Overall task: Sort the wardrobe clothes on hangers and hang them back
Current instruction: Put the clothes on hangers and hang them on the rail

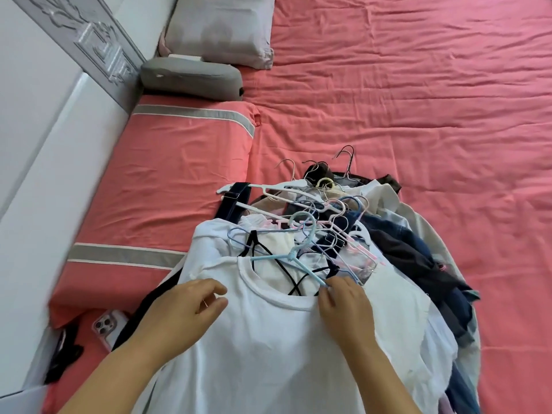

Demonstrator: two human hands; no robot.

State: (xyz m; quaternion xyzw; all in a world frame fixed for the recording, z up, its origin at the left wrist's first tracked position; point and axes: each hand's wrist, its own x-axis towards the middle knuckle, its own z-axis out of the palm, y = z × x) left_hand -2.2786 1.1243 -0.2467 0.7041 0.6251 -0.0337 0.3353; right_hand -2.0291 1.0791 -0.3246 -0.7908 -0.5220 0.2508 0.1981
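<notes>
Hands work a heap of hangered clothes (343,234) dumped on a pink bed (418,100), with a white T-shirt (263,339) lying on top, nearest the camera. The right hand (343,306) rests at the shirt's collar, its fingertips curled at the end of a light-blue hanger (301,258) that pokes out of the neck opening; whether they actually pinch the hanger or only touch it cannot be told. The left hand (191,306) lies on the shirt's other shoulder, fingers loosely bent and gripping nothing.

The step in hand looks like the sorting stage: singling out the top shirt and its hanger from the pile. Behind it, hooks of white, pink and blue hangers cross one another above dark denim and pale garments, so the next move likely calls for lifting the blue hanger free without dragging its tangled neighbours along, a black strappy top (268,264) under the collar among them.

A phone (107,324) lies near the bed's edge beside a striped pillow (167,174).
</notes>
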